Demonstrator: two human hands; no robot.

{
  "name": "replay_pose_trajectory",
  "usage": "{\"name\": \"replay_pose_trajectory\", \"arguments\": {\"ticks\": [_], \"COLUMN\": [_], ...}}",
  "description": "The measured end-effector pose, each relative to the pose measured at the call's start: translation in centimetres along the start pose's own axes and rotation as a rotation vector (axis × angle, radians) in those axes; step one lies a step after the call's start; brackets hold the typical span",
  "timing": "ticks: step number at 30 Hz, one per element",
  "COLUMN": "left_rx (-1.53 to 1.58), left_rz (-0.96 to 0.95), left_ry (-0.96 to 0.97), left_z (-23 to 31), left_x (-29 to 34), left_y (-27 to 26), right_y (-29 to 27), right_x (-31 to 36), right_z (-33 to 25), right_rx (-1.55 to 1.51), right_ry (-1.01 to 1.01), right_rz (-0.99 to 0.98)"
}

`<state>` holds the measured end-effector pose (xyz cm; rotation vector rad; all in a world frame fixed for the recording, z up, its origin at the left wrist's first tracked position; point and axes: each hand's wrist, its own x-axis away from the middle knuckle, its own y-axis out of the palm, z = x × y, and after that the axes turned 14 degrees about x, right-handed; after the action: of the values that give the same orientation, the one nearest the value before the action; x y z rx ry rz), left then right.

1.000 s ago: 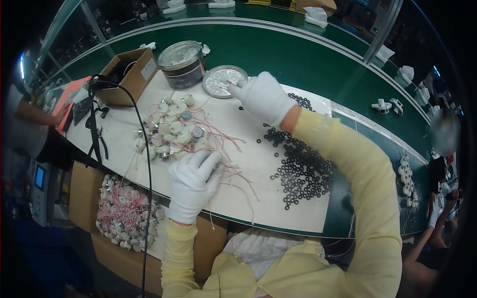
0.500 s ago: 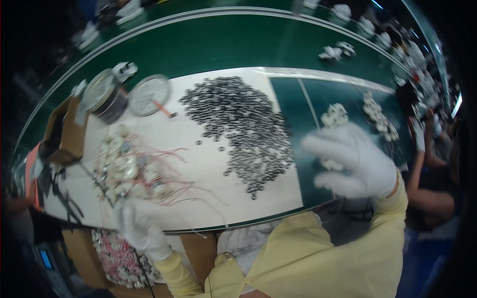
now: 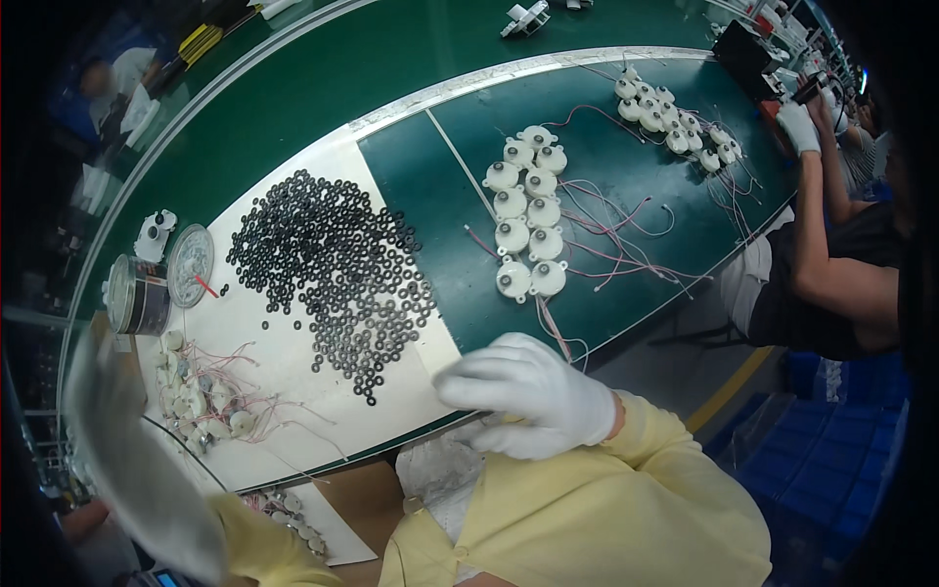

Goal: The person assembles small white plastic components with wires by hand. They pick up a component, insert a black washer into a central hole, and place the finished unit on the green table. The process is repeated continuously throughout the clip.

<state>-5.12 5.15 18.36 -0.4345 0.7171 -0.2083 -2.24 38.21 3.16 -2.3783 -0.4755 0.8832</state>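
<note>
Both my hands wear white gloves. My left hand (image 3: 142,450) is smeared by motion at the lower left, beside the pile of white round wired parts (image 3: 201,396), and its fingers are not clear. At the table's front edge, my right hand (image 3: 528,396) reaches leftward with its fingers stretched out and the thumb apart below; nothing shows in it. Small black rings (image 3: 323,254) lie spread over the white sheet (image 3: 430,357). On the green mat to the right, white round parts with black centres and pink and white wires (image 3: 528,210) stand in two rows.
A second group of white round parts (image 3: 675,117) lies farther right. At left stand a tin (image 3: 137,298) and a round lid (image 3: 191,264) with a red stick on it. A co-worker's gloved hand (image 3: 799,127) is at the far right. Below the table is an open cardboard box (image 3: 367,489).
The view has swung to the right, showing more of the green mat and its rows of parts. My right hand has come back to the table's front edge; my left hand is blurred at the left.
</note>
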Motion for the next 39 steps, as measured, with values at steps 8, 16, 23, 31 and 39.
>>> {"name": "replay_pose_trajectory", "arguments": {"ticks": [8, 16, 23, 31, 39], "left_rx": [-0.488, -0.541, -0.464, -0.355, -0.435], "left_rz": [-0.742, -1.019, -0.976, -0.753, -0.972], "left_ry": [0.152, 0.135, 0.157, 0.153, 0.100], "left_z": [-9.2, -14.4, -15.6, -13.6, -7.5], "left_x": [-11.9, -13.4, -14.9, -19.5, -17.4], "left_y": [16.1, 23.6, 27.7, 39.7, 28.5], "right_y": [-0.6, -1.6, -6.1, -14.2, -12.7], "right_x": [0.3, 0.5, 1.1, 4.5, 6.5], "right_z": [1.8, 2.8, 5.5, 9.6, 8.8], "right_rx": [0.469, 0.531, 0.548, 0.916, 0.865], "right_ry": [0.145, 0.248, 0.235, 0.504, 0.450], "right_rz": [0.040, 0.025, 0.005, 0.378, 0.410]}}
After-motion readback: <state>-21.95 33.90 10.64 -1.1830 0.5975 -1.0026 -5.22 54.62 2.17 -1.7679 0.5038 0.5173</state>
